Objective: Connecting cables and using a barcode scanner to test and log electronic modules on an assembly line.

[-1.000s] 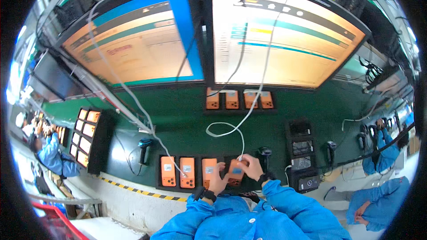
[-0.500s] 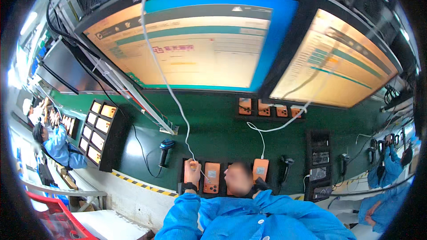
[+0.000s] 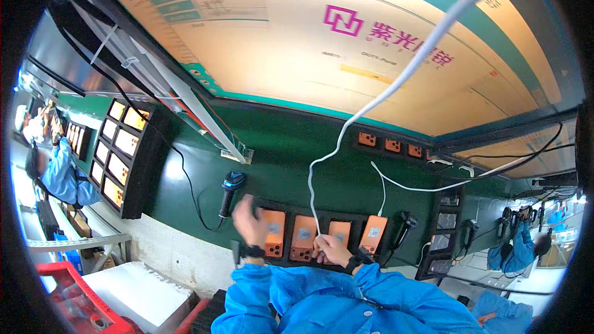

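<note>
Several orange phones with camera lenses lie in a black tray in front of me. My right hand (image 3: 332, 251) pinches the lower end of a white cable (image 3: 311, 192) between the second phone (image 3: 302, 239) and the third phone (image 3: 340, 231); its fingers hide the plug. My left hand (image 3: 249, 221) is raised beside the leftmost phone (image 3: 274, 235). It is blurred, with fingers apart and nothing visible in them. Just beyond it lies a black and blue barcode scanner (image 3: 229, 193). The tilted rightmost phone (image 3: 373, 234) has another white cable (image 3: 383, 193) at its top end.
A large monitor (image 3: 278, 43) overhangs the green bench (image 3: 266, 148). At left stands a black rack (image 3: 143, 161) of phones. A second scanner (image 3: 403, 230) and a black tray (image 3: 447, 201) lie at right. A row of orange phones (image 3: 392, 145) sits under the monitor. Other people work at both sides.
The white cable has passed from my left hand to my right. My left hand has moved off the leftmost phone, left toward the scanner. The view has shifted closer to the monitor.
</note>
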Demonstrator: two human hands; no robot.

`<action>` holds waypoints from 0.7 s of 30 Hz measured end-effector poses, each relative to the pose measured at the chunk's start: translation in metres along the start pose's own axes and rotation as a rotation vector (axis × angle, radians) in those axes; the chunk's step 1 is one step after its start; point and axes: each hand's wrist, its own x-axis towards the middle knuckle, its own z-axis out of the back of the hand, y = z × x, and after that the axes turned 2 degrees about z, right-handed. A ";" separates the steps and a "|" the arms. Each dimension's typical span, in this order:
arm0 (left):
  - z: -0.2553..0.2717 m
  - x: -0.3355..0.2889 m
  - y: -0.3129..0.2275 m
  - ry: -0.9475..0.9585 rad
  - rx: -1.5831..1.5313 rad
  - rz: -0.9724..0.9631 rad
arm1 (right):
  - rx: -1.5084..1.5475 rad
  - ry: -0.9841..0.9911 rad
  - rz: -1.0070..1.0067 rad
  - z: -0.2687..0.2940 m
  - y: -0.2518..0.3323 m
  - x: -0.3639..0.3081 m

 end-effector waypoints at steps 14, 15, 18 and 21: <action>0.047 -0.033 0.043 0.444 -0.479 0.577 | 0.181 -0.379 0.071 0.032 -0.028 -0.004; 0.045 -0.058 0.054 0.435 -0.513 0.585 | 0.187 -0.375 0.087 0.036 -0.034 -0.007; 0.055 -0.098 0.032 0.493 -0.351 0.692 | 0.096 -0.351 0.266 0.054 -0.063 -0.011; 0.054 -0.116 0.019 0.433 -0.221 0.638 | 0.166 -0.320 0.290 0.063 -0.058 -0.026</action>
